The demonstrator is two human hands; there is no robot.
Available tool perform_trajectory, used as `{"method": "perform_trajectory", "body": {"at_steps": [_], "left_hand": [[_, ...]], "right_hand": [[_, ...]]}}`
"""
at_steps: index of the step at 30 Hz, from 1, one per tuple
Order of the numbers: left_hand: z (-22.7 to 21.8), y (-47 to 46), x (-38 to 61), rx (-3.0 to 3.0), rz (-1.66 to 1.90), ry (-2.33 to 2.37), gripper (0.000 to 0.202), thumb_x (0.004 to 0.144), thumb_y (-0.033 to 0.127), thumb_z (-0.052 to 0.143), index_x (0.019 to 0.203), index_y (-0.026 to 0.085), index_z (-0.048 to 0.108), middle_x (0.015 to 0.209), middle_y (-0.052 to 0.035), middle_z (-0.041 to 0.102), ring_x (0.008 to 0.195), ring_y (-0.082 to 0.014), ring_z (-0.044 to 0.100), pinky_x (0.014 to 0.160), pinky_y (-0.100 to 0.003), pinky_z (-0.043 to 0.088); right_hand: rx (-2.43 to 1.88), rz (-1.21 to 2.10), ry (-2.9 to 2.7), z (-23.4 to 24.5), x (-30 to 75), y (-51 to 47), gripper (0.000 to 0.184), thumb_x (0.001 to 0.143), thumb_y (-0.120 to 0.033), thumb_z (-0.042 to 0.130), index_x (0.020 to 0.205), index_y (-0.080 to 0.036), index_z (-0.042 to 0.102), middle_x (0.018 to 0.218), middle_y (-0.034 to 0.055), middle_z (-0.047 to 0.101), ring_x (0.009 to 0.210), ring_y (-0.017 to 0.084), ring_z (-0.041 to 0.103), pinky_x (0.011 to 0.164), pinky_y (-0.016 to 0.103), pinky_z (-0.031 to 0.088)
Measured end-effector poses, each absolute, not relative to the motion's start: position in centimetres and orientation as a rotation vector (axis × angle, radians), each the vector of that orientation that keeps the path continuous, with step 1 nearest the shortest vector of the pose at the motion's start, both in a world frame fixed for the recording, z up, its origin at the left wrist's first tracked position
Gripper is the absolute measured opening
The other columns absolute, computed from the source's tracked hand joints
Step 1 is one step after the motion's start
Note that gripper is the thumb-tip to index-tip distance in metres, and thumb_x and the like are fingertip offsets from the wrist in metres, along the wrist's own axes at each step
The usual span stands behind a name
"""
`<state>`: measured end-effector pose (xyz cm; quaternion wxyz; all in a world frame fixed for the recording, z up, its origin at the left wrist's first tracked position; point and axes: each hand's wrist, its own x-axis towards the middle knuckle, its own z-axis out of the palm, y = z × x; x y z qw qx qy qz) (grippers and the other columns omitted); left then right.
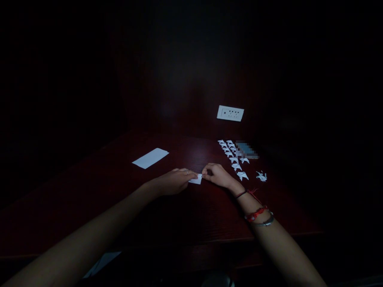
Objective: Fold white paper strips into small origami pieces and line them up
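Note:
A small white piece of folded paper (196,180) lies on the dark red table between my two hands. My left hand (176,181), with a ring on one finger, holds its left part, the thumb on top. My right hand (219,175) pinches the paper's right corner between thumb and fingertips. Bracelets circle the right wrist and forearm. Just beyond the right hand, several small white folded paper shapes (235,166) stand in rows on the table. A little heap of white paper scraps (261,176) is right of them.
A white sheet or stack of paper (150,158) lies at the table's left. A blurred blue flat object (247,150) sits behind the folded shapes. On the back wall is a white power socket (230,113). Something pale (103,263) shows below the table's front edge. Surroundings are very dark.

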<state>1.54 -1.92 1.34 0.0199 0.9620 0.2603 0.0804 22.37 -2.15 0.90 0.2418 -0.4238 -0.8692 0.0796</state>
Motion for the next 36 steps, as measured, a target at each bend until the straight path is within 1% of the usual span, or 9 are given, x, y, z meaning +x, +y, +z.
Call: {"method": "perform_trajectory", "body": {"at_steps": [7, 15, 24, 29, 31, 34, 36], "left_hand": [[1.7, -2.0, 1.4, 2.971, 0.231, 0.785, 0.039, 0.079, 0.015, 0.033, 0.116, 0.027, 0.034, 0.119, -0.0003, 0.041, 0.106, -0.0158, 0.037, 0.086, -0.029, 0.027], [1.4, -1.3, 1.2, 2.969, 0.237, 0.759, 0.039, 0.08, 0.014, 0.032, 0.116, 0.027, 0.035, 0.117, -0.0003, 0.043, 0.105, -0.015, 0.038, 0.087, -0.029, 0.027], [1.4, -1.0, 1.2, 2.959, 0.271, 0.697, 0.036, 0.08, 0.013, 0.032, 0.112, 0.026, 0.039, 0.113, 0.0001, 0.046, 0.105, -0.0143, 0.039, 0.086, -0.028, 0.027], [1.5, -1.0, 1.2, 2.949, 0.281, 0.698, 0.035, 0.08, 0.013, 0.032, 0.112, 0.026, 0.04, 0.113, 0.0004, 0.046, 0.104, -0.0143, 0.04, 0.086, -0.028, 0.027], [1.5, -1.1, 1.2, 2.944, 0.29, 0.697, 0.036, 0.08, 0.013, 0.032, 0.112, 0.026, 0.041, 0.113, 0.0001, 0.046, 0.104, -0.0145, 0.039, 0.086, -0.028, 0.027], [1.6, -1.1, 1.3, 2.942, 0.298, 0.689, 0.036, 0.079, 0.011, 0.033, 0.111, 0.026, 0.041, 0.113, 0.0001, 0.046, 0.104, -0.0143, 0.04, 0.087, -0.028, 0.027], [1.6, -1.1, 1.3, 2.941, 0.29, 0.687, 0.037, 0.078, 0.01, 0.034, 0.111, 0.026, 0.041, 0.112, 0.0004, 0.047, 0.104, -0.0142, 0.04, 0.087, -0.028, 0.027]], "right_hand": [[-1.115, 0.263, -2.361, 0.7, 22.2, -2.0, 0.008, 0.071, -0.017, 0.049, 0.07, -0.012, 0.055, 0.07, 0.0009, 0.055, 0.06, 0.007, 0.046, 0.057, 0.017, 0.034], [-1.017, 0.303, -2.438, 1.2, 22.4, -2.2, 0.007, 0.072, -0.013, 0.047, 0.071, -0.012, 0.053, 0.069, 0.0007, 0.052, 0.062, 0.007, 0.045, 0.058, 0.017, 0.034], [-0.887, 0.197, -2.562, 1.5, 22.7, -2.3, 0.009, 0.074, -0.012, 0.044, 0.072, -0.013, 0.053, 0.071, 0.0014, 0.049, 0.064, 0.008, 0.043, 0.06, 0.018, 0.033], [-1.014, 0.114, -2.491, 1.3, 22.3, -2.2, 0.009, 0.073, -0.012, 0.044, 0.069, -0.012, 0.052, 0.068, 0.0013, 0.05, 0.064, 0.008, 0.043, 0.061, 0.019, 0.033], [-1.062, 0.095, -2.444, 1.1, 22.2, -2.2, 0.007, 0.072, -0.011, 0.046, 0.073, -0.012, 0.053, 0.069, 0.0014, 0.05, 0.064, 0.009, 0.044, 0.061, 0.019, 0.034], [-1.006, 0.084, -2.477, 1.2, 22.1, -2.4, 0.015, 0.071, -0.01, 0.048, 0.082, -0.014, 0.057, 0.076, 0.0023, 0.052, 0.069, 0.009, 0.046, 0.064, 0.019, 0.035], [-0.934, 0.091, -2.553, 1.3, 22.2, -2.5, 0.019, 0.072, -0.009, 0.047, 0.084, -0.016, 0.059, 0.08, 0.0025, 0.053, 0.072, 0.009, 0.048, 0.066, 0.019, 0.035]]}}
